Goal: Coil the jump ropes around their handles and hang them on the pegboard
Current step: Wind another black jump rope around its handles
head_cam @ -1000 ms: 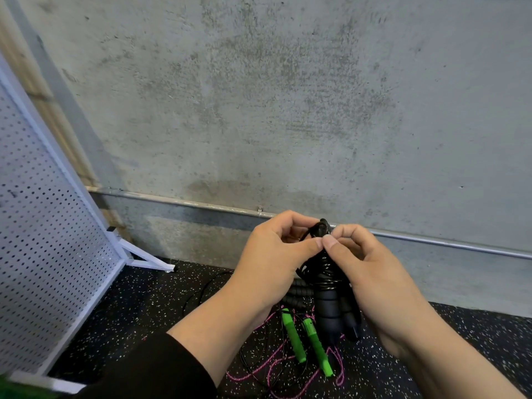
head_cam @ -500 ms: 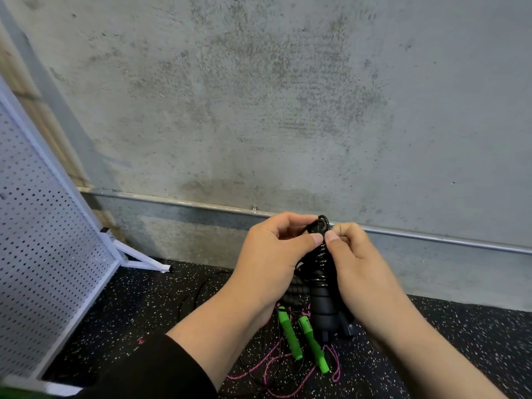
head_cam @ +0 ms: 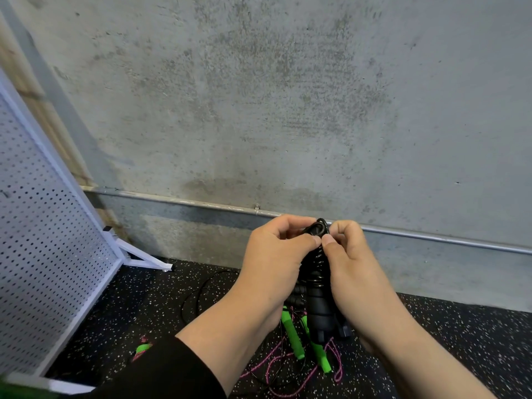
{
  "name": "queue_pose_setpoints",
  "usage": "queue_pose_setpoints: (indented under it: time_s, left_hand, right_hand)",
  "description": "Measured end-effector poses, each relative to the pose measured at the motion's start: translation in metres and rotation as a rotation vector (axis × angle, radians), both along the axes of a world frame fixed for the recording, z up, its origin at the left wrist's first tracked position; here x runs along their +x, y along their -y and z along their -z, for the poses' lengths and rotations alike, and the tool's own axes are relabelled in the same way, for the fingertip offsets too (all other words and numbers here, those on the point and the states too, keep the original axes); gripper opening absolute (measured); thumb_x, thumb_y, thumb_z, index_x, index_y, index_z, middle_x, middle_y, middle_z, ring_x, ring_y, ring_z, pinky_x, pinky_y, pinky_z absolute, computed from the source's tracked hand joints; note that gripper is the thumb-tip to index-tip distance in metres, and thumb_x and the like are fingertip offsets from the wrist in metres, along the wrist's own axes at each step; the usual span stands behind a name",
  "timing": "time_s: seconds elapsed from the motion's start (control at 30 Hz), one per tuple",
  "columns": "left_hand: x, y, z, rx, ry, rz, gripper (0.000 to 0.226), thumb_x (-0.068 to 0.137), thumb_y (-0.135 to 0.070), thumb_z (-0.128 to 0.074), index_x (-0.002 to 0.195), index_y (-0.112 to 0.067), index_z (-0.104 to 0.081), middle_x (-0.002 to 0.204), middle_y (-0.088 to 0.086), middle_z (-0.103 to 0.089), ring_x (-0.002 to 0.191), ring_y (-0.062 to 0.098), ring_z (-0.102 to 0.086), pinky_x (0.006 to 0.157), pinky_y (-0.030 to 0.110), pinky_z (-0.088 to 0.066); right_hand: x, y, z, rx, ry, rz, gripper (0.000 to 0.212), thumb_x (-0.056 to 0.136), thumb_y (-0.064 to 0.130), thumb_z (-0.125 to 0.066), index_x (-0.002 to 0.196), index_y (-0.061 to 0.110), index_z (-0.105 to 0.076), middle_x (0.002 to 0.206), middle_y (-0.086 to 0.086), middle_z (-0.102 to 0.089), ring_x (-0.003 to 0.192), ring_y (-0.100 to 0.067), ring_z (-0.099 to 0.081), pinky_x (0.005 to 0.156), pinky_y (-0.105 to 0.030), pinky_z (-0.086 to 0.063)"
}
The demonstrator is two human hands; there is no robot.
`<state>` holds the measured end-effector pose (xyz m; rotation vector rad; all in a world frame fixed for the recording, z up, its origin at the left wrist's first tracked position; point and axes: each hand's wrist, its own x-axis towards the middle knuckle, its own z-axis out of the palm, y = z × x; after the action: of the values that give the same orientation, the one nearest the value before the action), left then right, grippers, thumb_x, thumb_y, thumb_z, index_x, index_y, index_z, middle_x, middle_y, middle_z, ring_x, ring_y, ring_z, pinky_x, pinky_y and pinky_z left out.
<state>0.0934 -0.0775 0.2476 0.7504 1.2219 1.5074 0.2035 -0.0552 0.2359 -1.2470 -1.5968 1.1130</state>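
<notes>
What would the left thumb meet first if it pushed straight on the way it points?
Most likely the right hand: the left hand's thumb tip points right across the black rope bundle and nearly touches the right thumb. Depth is unclear, so it may press the coiled cord first.

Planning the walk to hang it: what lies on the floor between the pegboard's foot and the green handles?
In the head view, only a loose black cord on the speckled floor between the pegboard and the green handles.

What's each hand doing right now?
Left hand: pinching the black jump rope near its top.
Right hand: pinching the same rope bundle.
</notes>
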Motion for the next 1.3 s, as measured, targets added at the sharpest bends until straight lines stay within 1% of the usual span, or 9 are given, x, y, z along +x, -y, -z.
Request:
queue_pose_setpoints:
  time_s: [0.13,0.27,0.43,0.53,0.63,0.73,0.87,1.03,1.3]
  left_hand:
    - [0.001,0.0,-0.002,-0.021,-0.006,-0.026,0.022,0.083,0.005,-0.071,0.091,-0.014,-0.077,0.078,-0.002,-0.071,0.065,0.004,-0.063,0.057,0.015,-0.049]
    - [0.0,0.0,-0.005,-0.019,-0.025,-0.045,0.023,0.083,0.006,-0.071,0.084,-0.016,-0.076,0.073,-0.003,-0.069,0.06,0.003,-0.06,0.051,0.015,-0.046]
    - [-0.003,0.0,-0.003,0.009,-0.127,-0.052,0.026,0.083,0.004,-0.073,0.081,-0.021,-0.076,0.071,-0.008,-0.071,0.064,0.002,-0.06,0.06,0.014,-0.048]
    - [-0.008,0.0,-0.004,0.072,-0.248,-0.055,0.029,0.086,-0.001,-0.074,0.096,-0.028,-0.079,0.084,-0.009,-0.075,0.074,-0.002,-0.064,0.071,0.012,-0.049]
    - [-0.014,0.001,-0.002,0.158,-0.492,-0.031,0.033,0.091,-0.008,-0.073,0.119,-0.025,-0.075,0.095,-0.006,-0.069,0.082,-0.004,-0.059,0.08,0.009,-0.043]
    - [-0.015,0.003,-0.001,0.186,-0.62,-0.012,0.034,0.094,-0.013,-0.07,0.125,-0.026,-0.072,0.096,-0.006,-0.062,0.088,-0.004,-0.057,0.082,0.007,-0.04]
    - [-0.018,0.0,0.002,0.18,-0.593,-0.01,0.032,0.092,-0.011,-0.073,0.121,-0.025,-0.075,0.094,-0.006,-0.063,0.083,-0.002,-0.057,0.081,0.009,-0.042]
    - [-0.015,-0.003,0.007,0.147,-0.507,-0.026,0.03,0.087,-0.006,-0.076,0.111,-0.023,-0.079,0.083,-0.014,-0.062,0.076,-0.004,-0.057,0.078,0.011,-0.043]
    - [-0.012,-0.003,0.01,0.089,-0.412,-0.061,0.033,0.085,-0.004,-0.074,0.098,-0.033,-0.078,0.078,-0.017,-0.065,0.072,-0.006,-0.059,0.068,0.008,-0.041]
  right_hand:
    - [0.001,0.002,0.001,0.027,0.055,0.019,0.01,0.106,0.027,-0.042,0.098,0.031,-0.047,0.084,-0.012,-0.065,0.064,-0.011,-0.053,0.074,-0.05,-0.05]
    - [0.003,0.003,0.0,0.095,0.079,-0.014,0.01,0.106,0.025,-0.043,0.101,0.032,-0.048,0.074,0.007,-0.064,0.059,-0.002,-0.053,0.059,-0.023,-0.045]
    - [0.001,0.002,0.0,0.065,0.016,-0.061,0.011,0.105,0.022,-0.048,0.1,0.03,-0.052,0.07,0.012,-0.065,0.058,-0.003,-0.052,0.058,-0.022,-0.044]
    - [0.001,0.001,-0.007,0.088,-0.08,-0.05,0.012,0.104,0.016,-0.05,0.098,0.024,-0.056,0.075,0.01,-0.068,0.062,-0.004,-0.056,0.058,-0.015,-0.045]
    - [0.001,-0.002,-0.01,0.032,-0.229,-0.004,0.017,0.104,0.019,-0.051,0.092,0.018,-0.063,0.088,-0.004,-0.071,0.075,-0.011,-0.059,0.067,-0.023,-0.048]
    - [0.0,-0.004,-0.007,-0.095,-0.396,0.011,0.022,0.103,0.021,-0.054,0.085,0.017,-0.067,0.1,-0.004,-0.074,0.089,-0.012,-0.063,0.085,-0.035,-0.049]
    - [0.003,-0.005,-0.007,-0.176,-0.513,-0.013,0.01,0.094,0.02,-0.063,0.087,0.019,-0.07,0.1,-0.01,-0.071,0.094,-0.016,-0.062,0.09,-0.038,-0.049]
    - [0.008,-0.006,-0.004,-0.299,-0.535,-0.058,0.017,0.1,0.013,-0.056,0.098,0.013,-0.072,0.113,-0.021,-0.07,0.097,-0.019,-0.064,0.105,-0.055,-0.046]
    - [0.014,-0.007,-0.007,-0.344,-0.403,-0.124,0.021,0.08,0.023,-0.074,0.101,0.026,-0.073,0.108,0.009,-0.075,0.084,-0.003,-0.069,0.067,-0.035,-0.043]
